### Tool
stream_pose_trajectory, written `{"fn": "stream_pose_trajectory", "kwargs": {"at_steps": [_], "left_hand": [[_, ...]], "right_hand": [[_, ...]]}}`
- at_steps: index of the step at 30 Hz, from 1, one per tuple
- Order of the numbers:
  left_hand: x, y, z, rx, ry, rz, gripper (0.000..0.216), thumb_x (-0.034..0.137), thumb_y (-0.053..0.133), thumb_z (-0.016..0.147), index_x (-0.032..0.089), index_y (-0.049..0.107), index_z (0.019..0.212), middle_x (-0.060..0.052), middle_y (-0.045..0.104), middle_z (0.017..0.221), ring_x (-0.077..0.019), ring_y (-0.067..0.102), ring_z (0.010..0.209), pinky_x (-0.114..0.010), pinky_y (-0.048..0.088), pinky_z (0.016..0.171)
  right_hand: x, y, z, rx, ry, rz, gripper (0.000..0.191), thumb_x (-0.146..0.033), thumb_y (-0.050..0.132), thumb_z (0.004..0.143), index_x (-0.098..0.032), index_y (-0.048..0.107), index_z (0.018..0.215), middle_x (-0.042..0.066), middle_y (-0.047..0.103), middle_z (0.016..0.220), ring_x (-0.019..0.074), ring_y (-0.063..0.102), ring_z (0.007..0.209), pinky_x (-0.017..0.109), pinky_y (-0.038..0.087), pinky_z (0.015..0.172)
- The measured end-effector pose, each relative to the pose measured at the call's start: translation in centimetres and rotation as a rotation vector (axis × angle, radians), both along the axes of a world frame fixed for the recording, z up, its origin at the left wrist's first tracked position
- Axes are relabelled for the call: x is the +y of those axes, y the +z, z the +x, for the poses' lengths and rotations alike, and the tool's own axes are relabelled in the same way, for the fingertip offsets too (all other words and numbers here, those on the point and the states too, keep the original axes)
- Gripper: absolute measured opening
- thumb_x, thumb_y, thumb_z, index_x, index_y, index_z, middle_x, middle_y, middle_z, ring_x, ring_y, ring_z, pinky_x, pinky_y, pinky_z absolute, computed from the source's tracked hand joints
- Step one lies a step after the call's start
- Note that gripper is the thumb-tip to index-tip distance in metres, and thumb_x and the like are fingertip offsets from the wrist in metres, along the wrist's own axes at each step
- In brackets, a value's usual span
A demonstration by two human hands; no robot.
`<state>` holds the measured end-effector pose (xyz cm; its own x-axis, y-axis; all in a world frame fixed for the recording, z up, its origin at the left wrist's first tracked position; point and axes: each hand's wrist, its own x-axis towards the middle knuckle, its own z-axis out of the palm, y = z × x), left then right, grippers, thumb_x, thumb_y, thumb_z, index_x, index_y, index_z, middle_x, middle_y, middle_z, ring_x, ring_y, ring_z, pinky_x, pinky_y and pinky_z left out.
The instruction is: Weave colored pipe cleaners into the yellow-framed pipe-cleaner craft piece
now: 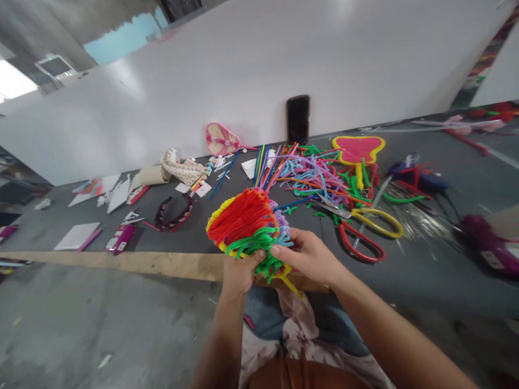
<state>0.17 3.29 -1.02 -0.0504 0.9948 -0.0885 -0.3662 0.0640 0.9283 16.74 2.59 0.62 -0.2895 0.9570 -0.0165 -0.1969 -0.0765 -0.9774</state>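
Between my hands, over the table's front edge, is a pipe-cleaner craft piece (243, 219) with a red fuzzy middle, a yellow rim, green and lilac strands and a yellow stem hanging below. My left hand (241, 273) grips its lower left, thumb on the green strands. From the right, my right hand (308, 254) pinches the green and blue strands with thumb and fingers; the fingertips behind are hidden. Just beyond lies a heap of cut pipe cleaners (312, 173). Scissors (357, 221) with one red and one yellow handle loop lie open to the right.
A phone (298, 119) leans on the white partition (243, 70). A pink yellow-edged pipe-cleaner shape (359, 148) lies behind the scissors. Leftward are a dark braided headband (174, 213), a beige braided piece (186, 170), a pink leaf shape (222, 139) and a purple packet (120, 239).
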Motion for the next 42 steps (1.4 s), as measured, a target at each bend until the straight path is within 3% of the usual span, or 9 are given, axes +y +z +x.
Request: {"fn": "stream_pose_trajectory", "kwargs": {"at_steps": [5,11,18,21,24,28,33,38,42], "left_hand": [[0.0,0.3,-0.1,0.003,-0.066,-0.054,0.051,0.023,0.091,0.054,0.018,0.069,0.101,-0.005,0.077,0.088,-0.0259,0.074,0.083,-0.042,0.061,0.082],[0.3,1.5,0.4,-0.119,-0.210,-0.109,0.077,0.046,0.090,0.054,0.021,0.056,0.118,-0.009,0.073,0.108,-0.0261,0.073,0.091,-0.042,0.060,0.083],[-0.1,1.5,1.5,-0.044,-0.107,-0.033,0.085,0.020,0.090,0.057,0.027,0.043,0.128,-0.008,0.065,0.123,-0.0249,0.067,0.108,-0.041,0.055,0.094],[-0.3,1.3,1.5,-0.004,-0.090,0.013,0.086,0.022,0.087,0.063,0.030,0.038,0.133,-0.008,0.059,0.132,-0.0245,0.063,0.116,-0.041,0.051,0.100],[-0.7,1.1,1.3,-0.015,-0.145,0.047,0.085,0.038,0.081,0.072,0.032,0.030,0.140,-0.010,0.056,0.135,-0.0246,0.059,0.123,-0.041,0.047,0.105],[-1.5,1.3,1.5,0.033,-0.148,0.071,0.120,0.037,0.091,0.056,0.034,0.011,0.146,-0.009,0.062,0.124,-0.0257,0.066,0.111,-0.038,0.055,0.093],[-1.7,1.6,2.0,0.050,-0.012,0.055,0.100,0.022,0.085,0.067,0.035,0.022,0.144,-0.004,0.068,0.112,-0.0196,0.071,0.096,-0.032,0.058,0.084],[-1.4,1.3,1.8,-0.038,-0.022,0.004,0.100,0.021,0.088,0.061,0.035,0.030,0.141,-0.003,0.070,0.107,-0.0206,0.072,0.086,-0.033,0.059,0.078],[-1.4,1.2,1.4,-0.083,-0.129,0.001,0.100,0.028,0.089,0.059,0.032,0.031,0.141,-0.006,0.069,0.109,-0.0229,0.072,0.091,-0.034,0.059,0.079]], "right_hand": [[0.0,-0.5,-0.7,0.184,0.025,-0.190,0.037,-0.055,0.069,0.079,-0.018,0.066,0.081,0.000,0.069,0.066,0.0161,0.063,0.052,0.030,0.055,0.051],[0.2,-0.8,-0.8,0.022,-0.240,0.028,0.033,-0.050,0.065,0.084,-0.017,0.067,0.079,-0.001,0.065,0.066,0.0136,0.060,0.059,0.025,0.052,0.057],[0.0,-0.5,0.0,-0.080,-0.190,0.092,0.042,-0.059,0.063,0.081,-0.019,0.065,0.094,0.001,0.069,0.079,0.0155,0.061,0.063,0.026,0.052,0.058],[-0.2,-0.9,-0.2,-0.259,-0.289,0.109,0.041,-0.052,0.073,0.074,-0.019,0.065,0.097,0.002,0.070,0.081,0.0164,0.061,0.066,0.026,0.051,0.058],[-0.4,-1.2,-0.8,-0.287,-0.370,0.107,0.031,-0.048,0.065,0.082,-0.018,0.065,0.091,0.002,0.069,0.076,0.0160,0.061,0.064,0.027,0.052,0.061],[-0.6,-1.2,-1.3,-0.246,-0.432,0.121,0.028,-0.045,0.064,0.082,-0.018,0.065,0.089,0.002,0.071,0.077,0.0163,0.063,0.066,0.026,0.052,0.062],[-0.8,-0.9,-1.4,-0.020,-0.403,-0.040,0.034,-0.053,0.071,0.075,-0.021,0.065,0.085,0.001,0.069,0.070,0.0161,0.061,0.057,0.028,0.053,0.053],[-0.7,-0.9,-1.8,0.294,-0.267,-0.245,0.040,-0.053,0.081,0.065,-0.023,0.065,0.087,0.000,0.071,0.072,0.0155,0.059,0.049,0.030,0.053,0.046],[-0.5,-1.0,-2.0,0.260,-0.365,-0.188,0.038,-0.051,0.080,0.067,-0.023,0.067,0.088,0.001,0.072,0.076,0.0162,0.063,0.058,0.030,0.055,0.055]]}}
